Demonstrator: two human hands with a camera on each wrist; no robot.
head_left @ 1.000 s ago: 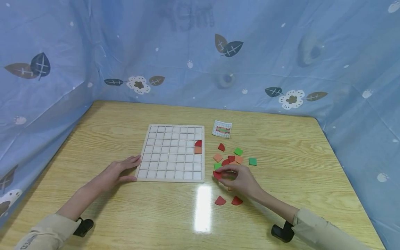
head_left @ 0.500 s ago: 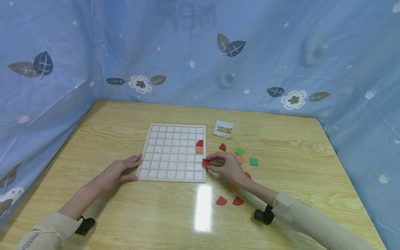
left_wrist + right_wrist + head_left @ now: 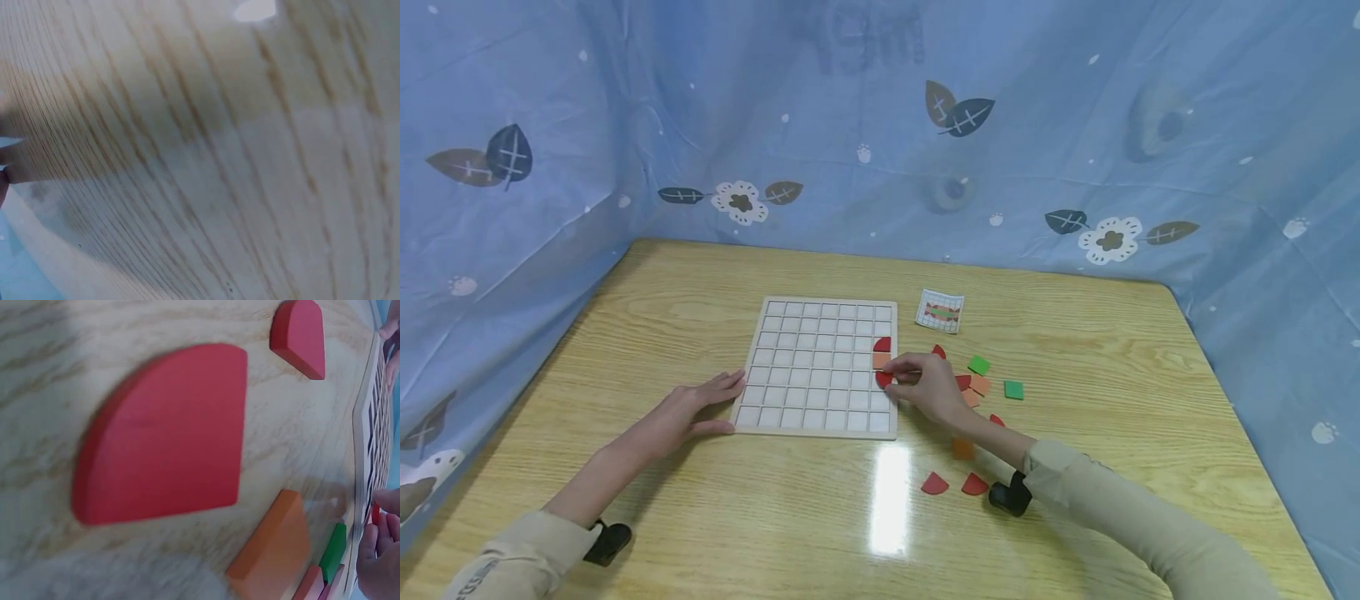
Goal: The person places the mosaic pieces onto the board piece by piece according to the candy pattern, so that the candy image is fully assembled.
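My right hand [image 3: 928,392] pinches a red quarter-circle tile [image 3: 883,380] between thumb and fingers, over the right column of a white grid board [image 3: 801,360]. Directly above it in that column sit an orange square tile [image 3: 880,361] and another red quarter-circle tile [image 3: 882,344]. In the right wrist view, the pinched tile shows as a thin red edge [image 3: 375,514] between the fingertips. With its fingers extended, my left hand [image 3: 696,407] rests against the board's left edge near the lower corner. The left wrist view holds mostly tabletop [image 3: 206,156].
Loose tiles lie right of the board: green squares [image 3: 979,365], orange squares [image 3: 981,385], and red quarter circles [image 3: 935,483], some partly behind the right arm. A pattern card [image 3: 940,312] lies beyond them. A blue patterned cloth [image 3: 850,125] surrounds the wooden table [image 3: 1060,350].
My right hand has lifted a red quarter-circle tile from the loose pieces and carried it left and up onto the board, below the orange square. The left hand has stayed at the board's edge.
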